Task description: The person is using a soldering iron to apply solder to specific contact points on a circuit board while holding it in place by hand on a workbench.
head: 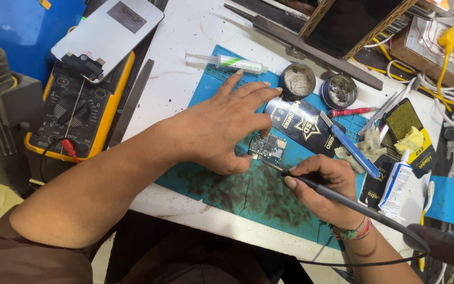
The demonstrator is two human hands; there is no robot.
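Observation:
A small dark circuit board (pixel 269 147) lies on a blue work mat (pixel 222 184) smudged with black. My left hand (pixel 222 126) rests on the mat, its thumb and forefinger steadying the board's left edge, the other fingers spread. My right hand (pixel 321 186) grips a black soldering iron (pixel 311 182) like a pen. The iron's thin tip touches the board's lower left corner. Its cable trails off to the lower right.
A yellow multimeter (pixel 74 113) with a phone screen (pixel 109 34) on top sits at the left. A syringe (pixel 229 62), two round tins (pixel 297 81), tweezers (pixel 377 113), a blue tool (pixel 350 144), a white tube (pixel 395 184) and a black card (pixel 303 123) crowd the right.

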